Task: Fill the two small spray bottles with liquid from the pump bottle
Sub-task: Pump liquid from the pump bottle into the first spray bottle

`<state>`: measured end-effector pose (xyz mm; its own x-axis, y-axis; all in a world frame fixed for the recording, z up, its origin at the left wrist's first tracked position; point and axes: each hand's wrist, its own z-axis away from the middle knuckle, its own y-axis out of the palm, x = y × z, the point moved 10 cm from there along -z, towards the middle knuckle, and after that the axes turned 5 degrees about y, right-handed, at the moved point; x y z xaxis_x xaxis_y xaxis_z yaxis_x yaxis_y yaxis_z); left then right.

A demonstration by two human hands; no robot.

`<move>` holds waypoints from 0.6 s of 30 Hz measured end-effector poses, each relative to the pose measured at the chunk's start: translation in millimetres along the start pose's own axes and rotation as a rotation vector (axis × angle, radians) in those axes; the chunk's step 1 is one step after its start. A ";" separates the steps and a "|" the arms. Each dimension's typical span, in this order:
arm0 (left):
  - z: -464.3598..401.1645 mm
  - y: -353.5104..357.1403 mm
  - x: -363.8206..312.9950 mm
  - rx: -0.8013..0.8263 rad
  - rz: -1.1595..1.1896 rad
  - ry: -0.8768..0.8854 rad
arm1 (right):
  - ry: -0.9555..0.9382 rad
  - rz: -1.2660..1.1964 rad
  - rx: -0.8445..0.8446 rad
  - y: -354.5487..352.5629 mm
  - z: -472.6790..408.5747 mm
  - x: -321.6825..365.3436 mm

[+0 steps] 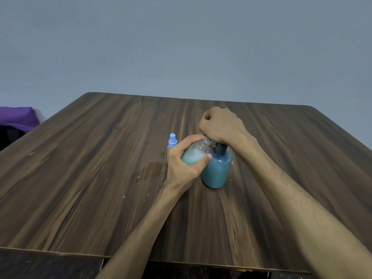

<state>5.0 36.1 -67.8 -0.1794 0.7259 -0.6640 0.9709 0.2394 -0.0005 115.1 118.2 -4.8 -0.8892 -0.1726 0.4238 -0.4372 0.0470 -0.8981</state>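
- The uncapped spray bottle (194,156) is held tilted just off the surface, near its centre, with its threaded open neck brought up against the pump head of the pump bottle (217,168).
- This bottle is clear; pale blue-green liquid with white foam fills roughly its lower half. Judgement: filling of this bottle is under way and not complete.
- The left hand (181,164) grasps the uncapped spray bottle, fingers curled over its far side and thumb across its near side.
- The pump bottle stands upright on the surface, touching or just beside the held bottle. Its body shows blue-green liquid to a high level; its dark collar is visible below the right hand.
- The right hand (219,125) is clenched over the top of the pump bottle, covering the pump head. The spout itself is hidden, so whether liquid flows at this instant cannot be told.
- The second spray bottle (172,140) stands upright just behind the left hand, toward the far edge. Its light blue spray cap is fitted; its body is mostly hidden, so its fill level cannot be told.
- Judgement: remaining work comprises topping up the held bottle, refitting its spray head, which is not in view, and possibly servicing the second bottle.
- A wet patch (153,168) and small specks lie on the surface (80,178) left of the bottles.
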 end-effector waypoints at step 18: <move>1.1 -1.0 1.0 -0.004 0.006 -0.014 | -0.021 -0.028 -0.016 -5.5 -4.0 1.4</move>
<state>4.0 35.9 -69.3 -0.1710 0.7184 -0.6742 0.9713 0.2377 0.0069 115.7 121.7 1.3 -0.8734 -0.1951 0.4463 -0.4644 0.0572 -0.8838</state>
